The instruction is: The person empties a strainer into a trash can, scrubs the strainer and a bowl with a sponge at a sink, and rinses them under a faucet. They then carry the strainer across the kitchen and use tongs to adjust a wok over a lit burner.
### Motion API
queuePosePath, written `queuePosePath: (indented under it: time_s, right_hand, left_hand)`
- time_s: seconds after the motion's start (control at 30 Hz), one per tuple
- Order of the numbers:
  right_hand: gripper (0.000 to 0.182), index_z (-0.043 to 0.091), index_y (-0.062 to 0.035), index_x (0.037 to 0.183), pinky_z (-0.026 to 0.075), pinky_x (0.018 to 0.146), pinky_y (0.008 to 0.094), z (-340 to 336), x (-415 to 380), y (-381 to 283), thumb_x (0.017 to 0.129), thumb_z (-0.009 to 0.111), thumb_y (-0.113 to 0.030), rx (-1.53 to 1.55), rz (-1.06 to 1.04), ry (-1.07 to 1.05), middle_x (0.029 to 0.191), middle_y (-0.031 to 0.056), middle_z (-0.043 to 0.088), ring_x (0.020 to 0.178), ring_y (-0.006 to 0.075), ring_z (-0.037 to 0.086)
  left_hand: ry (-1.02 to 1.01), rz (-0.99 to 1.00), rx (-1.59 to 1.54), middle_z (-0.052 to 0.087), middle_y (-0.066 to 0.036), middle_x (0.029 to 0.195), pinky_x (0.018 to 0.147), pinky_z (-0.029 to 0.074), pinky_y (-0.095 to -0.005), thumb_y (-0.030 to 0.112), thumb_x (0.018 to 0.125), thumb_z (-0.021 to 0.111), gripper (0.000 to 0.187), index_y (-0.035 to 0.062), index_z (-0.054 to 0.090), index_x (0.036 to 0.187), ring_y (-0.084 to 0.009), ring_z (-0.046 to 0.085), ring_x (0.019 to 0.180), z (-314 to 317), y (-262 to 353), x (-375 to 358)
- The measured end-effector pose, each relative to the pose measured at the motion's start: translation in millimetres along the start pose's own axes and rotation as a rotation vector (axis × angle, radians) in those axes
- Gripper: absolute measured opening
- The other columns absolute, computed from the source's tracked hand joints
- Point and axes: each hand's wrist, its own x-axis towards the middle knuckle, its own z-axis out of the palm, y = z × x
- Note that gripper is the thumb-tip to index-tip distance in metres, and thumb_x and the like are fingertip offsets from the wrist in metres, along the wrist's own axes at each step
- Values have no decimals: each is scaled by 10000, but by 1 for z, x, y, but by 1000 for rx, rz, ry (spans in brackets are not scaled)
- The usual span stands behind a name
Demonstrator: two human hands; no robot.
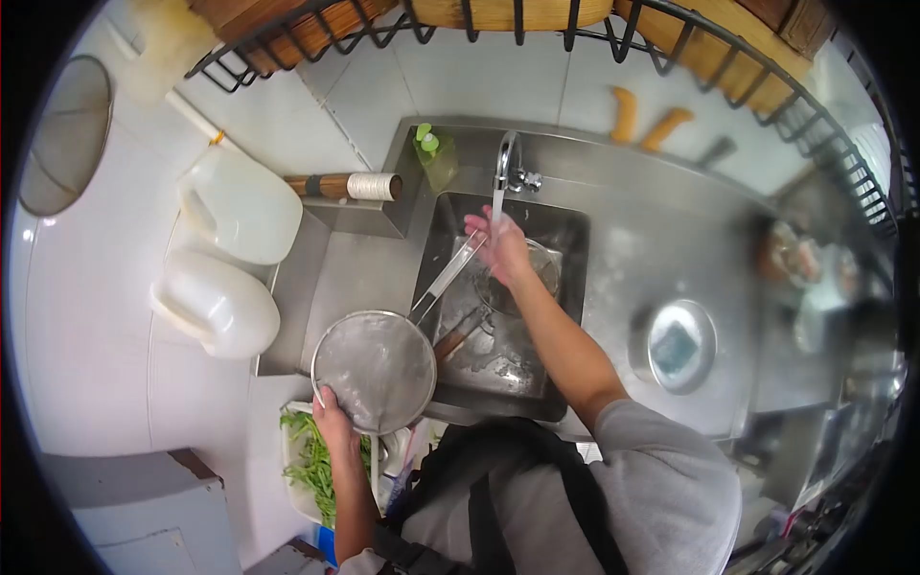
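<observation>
My left hand (331, 414) grips the rim of a round fine-mesh strainer (375, 372), held over the left edge of the sink (578, 316). The strainer's metal handle (448, 277) points up and right toward the faucet (506, 158). Beneath the running water, my right hand (498, 247) is open, with its fingers spread beside the end of that handle. Lower in the basin lie another round strainer (546, 268), partly hidden by my right hand and forearm, and a brown-handled tool (460, 333).
A green soap bottle (436, 161) stands behind the sink, left of the faucet. White plastic containers (240, 216) hang at the left. A round metal dish (681, 346) rests on the right counter. Green vegetables (311, 465) fill a bin below my left hand. A black rack (613, 38) crosses above.
</observation>
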Motion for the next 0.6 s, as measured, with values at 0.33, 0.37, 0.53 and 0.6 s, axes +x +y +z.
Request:
queuePosePath:
  time_s: [0.33, 0.37, 0.53, 0.6]
  right_hand:
    - [541, 308, -61, 1411, 463, 593, 211, -25, 37, -43, 902, 482, -3, -277, -793, 255, 1388, 95, 436, 750, 103, 579]
    - [546, 297, -75, 1421, 451, 576, 194, -25, 37, -49, 908, 474, -8, -306, -836, 300, 1416, 80, 407, 739, 93, 575]
    - [429, 435, -54, 1340, 445, 594, 175, -4, 14, -45, 920, 517, -80, -758, -540, 202, 1098, 60, 657, 731, 36, 559]
    - [343, 556, -5, 1211, 477, 724, 229, -6, 21, -9, 893, 583, -131, -722, -684, 44, 1011, 65, 683, 824, 86, 600]
  left_hand:
    - [-344, -150, 170, 627, -102, 1004, 761, 471, -326, 121, 860, 533, 330, -36, 551, 1150, -191, 593, 850, 99, -116, -57]
    - [-379, -152, 238, 633, -121, 1011, 747, 480, -336, 106, 837, 530, 352, -45, 553, 1153, -208, 606, 834, 105, -138, -51]
    - [-451, -347, 342, 640, -155, 950, 720, 486, -354, 127, 800, 543, 335, -58, 575, 1077, -237, 626, 811, 134, -162, -32]
    - [-484, -387, 219, 640, -171, 937, 719, 484, -355, 139, 796, 549, 333, -56, 575, 1066, -253, 630, 813, 142, -157, -24]
